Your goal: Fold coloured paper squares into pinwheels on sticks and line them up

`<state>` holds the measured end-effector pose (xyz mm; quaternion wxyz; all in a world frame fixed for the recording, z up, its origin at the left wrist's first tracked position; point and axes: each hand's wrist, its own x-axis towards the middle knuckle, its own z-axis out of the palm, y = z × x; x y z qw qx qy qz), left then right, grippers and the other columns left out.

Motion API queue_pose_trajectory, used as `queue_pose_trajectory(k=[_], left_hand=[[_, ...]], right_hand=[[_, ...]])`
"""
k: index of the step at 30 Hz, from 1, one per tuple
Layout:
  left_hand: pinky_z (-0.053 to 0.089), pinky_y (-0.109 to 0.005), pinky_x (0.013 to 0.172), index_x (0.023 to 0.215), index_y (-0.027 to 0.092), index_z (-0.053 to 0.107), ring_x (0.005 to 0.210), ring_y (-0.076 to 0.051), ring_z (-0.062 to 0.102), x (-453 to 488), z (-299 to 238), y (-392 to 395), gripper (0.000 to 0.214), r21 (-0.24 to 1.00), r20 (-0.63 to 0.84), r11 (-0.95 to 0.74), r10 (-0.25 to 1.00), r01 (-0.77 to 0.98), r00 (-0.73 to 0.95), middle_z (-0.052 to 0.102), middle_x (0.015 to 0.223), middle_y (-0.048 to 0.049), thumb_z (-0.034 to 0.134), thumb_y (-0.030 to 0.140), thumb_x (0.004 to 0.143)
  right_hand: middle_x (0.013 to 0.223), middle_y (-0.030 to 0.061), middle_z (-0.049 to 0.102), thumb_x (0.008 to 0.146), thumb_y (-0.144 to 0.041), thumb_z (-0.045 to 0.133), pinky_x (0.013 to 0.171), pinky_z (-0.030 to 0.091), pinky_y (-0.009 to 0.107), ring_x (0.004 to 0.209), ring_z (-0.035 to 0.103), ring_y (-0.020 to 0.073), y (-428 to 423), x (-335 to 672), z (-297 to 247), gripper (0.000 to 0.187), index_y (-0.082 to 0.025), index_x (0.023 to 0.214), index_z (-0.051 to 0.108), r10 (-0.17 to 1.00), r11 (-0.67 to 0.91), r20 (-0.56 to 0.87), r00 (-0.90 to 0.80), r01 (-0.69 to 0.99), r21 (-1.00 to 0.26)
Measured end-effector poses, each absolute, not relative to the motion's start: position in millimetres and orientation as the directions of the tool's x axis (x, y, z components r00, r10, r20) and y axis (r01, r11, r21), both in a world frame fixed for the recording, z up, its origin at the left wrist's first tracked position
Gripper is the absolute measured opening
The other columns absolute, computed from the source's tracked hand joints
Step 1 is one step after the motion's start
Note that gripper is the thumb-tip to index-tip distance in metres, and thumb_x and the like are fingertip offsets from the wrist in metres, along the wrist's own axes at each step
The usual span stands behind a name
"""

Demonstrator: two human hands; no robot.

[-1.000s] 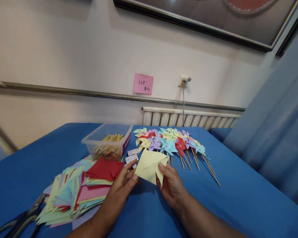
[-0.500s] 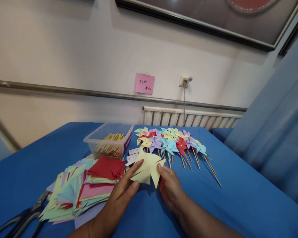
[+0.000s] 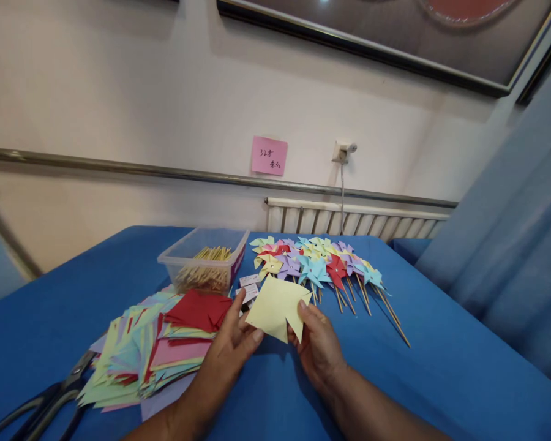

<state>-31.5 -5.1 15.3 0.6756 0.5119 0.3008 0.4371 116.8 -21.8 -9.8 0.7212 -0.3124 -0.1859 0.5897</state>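
Note:
Both of my hands hold a pale yellow cut paper square just above the blue table. My left hand pinches its lower left edge with thumb and fingers. My right hand grips its right side, thumb on top. Left of my hands lies a spread pile of coloured paper squares with a red one on top. Behind the yellow paper lie several finished paper pinwheels on wooden sticks.
A clear plastic tub of wooden sticks stands behind the paper pile, with small white boxes beside it. Scissors lie at the front left edge. A pink note, a radiator and a blue curtain are behind and right.
The yellow paper was bent and folded between my fingers half a second ago; now it is held flatter and a little higher. Both hands stay in nearly the same place.

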Motion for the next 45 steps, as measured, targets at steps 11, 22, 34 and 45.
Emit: queue_pose_trajectory(k=[11, 22, 34, 45], left_hand=[[0.033, -0.041, 0.106, 0.142, 0.037, 0.026, 0.131, -0.027, 0.038, -31.5, 9.1, -14.6, 0.066, 0.987, 0.101, -0.026, 0.868, -0.158, 0.486, 0.030, 0.151, -0.0021, 0.057, 0.034, 0.084], [0.034, -0.046, 0.105, 0.135, 0.023, 0.043, 0.125, -0.030, 0.044, -34.4, 13.2, -7.1, 0.065, 0.995, 0.040, 0.008, 0.888, -0.102, 0.458, 0.058, 0.130, -0.0079, 0.065, 0.038, 0.076], [0.040, -0.040, 0.098, 0.134, 0.019, 0.046, 0.110, -0.027, 0.059, -36.6, 24.6, 1.4, 0.060, 0.868, -0.063, 0.254, 0.909, -0.427, 0.413, 0.064, 0.121, -0.0115, 0.063, 0.027, 0.077], [0.044, -0.040, 0.092, 0.128, 0.018, 0.053, 0.104, -0.028, 0.061, -39.1, 20.7, 2.4, 0.056, 0.919, -0.046, 0.199, 0.912, -0.342, 0.408, 0.068, 0.113, -0.0108, 0.066, 0.029, 0.074]], right_hand=[[0.084, 0.0063, 0.074, 0.066, -0.022, 0.077, 0.062, 0.052, 0.023, 0.068, 0.067, 0.0155, -23.6, 116.7, -8.2, 0.020, -0.014, 0.082, 0.069, 0.959, 0.148, -0.093, 0.266, -0.755, -0.638], [0.065, 0.0003, 0.065, 0.071, -0.032, 0.074, 0.050, 0.045, 0.021, 0.053, 0.058, 0.0114, -22.6, 109.7, -21.0, 0.029, -0.014, 0.091, 0.063, 0.973, 0.170, 0.062, 0.221, -0.512, -0.842], [0.104, 0.0046, 0.064, 0.078, -0.017, 0.062, 0.076, 0.048, 0.030, 0.075, 0.061, 0.0159, -41.2, 107.1, -15.6, 0.051, -0.029, 0.126, 0.054, 0.875, 0.407, 0.394, 0.283, 0.012, -0.913], [0.081, 0.0016, 0.065, 0.079, -0.015, 0.059, 0.064, 0.047, 0.026, 0.068, 0.061, 0.0159, -38.0, 112.6, -12.8, 0.023, -0.024, 0.098, 0.069, 0.891, 0.406, 0.441, 0.112, 0.237, -0.882]])
